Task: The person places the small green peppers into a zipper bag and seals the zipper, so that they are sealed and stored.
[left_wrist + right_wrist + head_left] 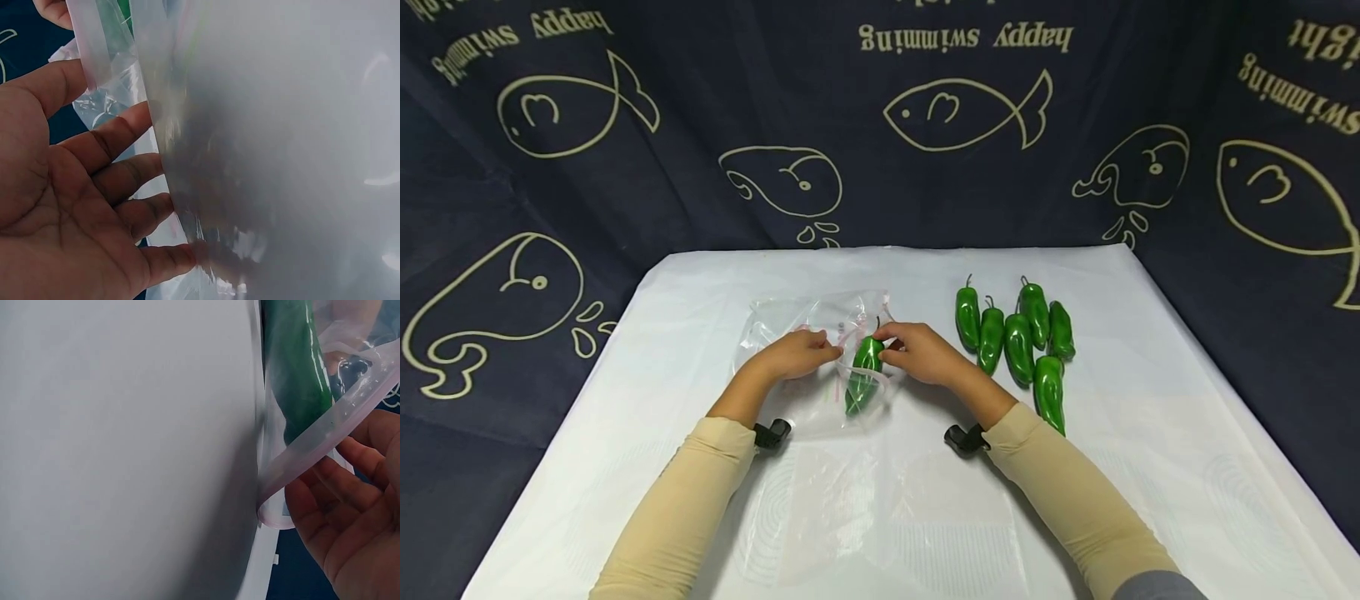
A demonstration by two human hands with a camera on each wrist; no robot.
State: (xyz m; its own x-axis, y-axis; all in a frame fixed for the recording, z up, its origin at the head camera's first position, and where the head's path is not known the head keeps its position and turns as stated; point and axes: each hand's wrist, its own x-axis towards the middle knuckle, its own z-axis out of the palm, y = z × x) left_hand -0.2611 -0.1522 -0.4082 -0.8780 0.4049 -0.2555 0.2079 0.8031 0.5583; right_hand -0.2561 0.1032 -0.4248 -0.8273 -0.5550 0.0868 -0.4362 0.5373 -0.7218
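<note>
A shiny green chili pepper (863, 371) stands tilted, stem up, in the mouth of a clear plastic zip bag (782, 317). Its lower part shows through the film. My right hand (917, 354) pinches the pepper near the stem, at the bag's right side; in the right wrist view the pink-edged bag rim (337, 431) partly hides that contact. At the left of the mouth, my left hand (797, 354) holds the bag. In the left wrist view, its thumb meets one edge of the bag and the other fingertips go behind the film.
On the right of the white-covered table (1150, 517) lies a group of several green peppers (1018, 337). Flat clear plastic (902, 517) lies on the cloth between the forearms. A dark fish-print fabric (895, 200) hangs around the back and sides.
</note>
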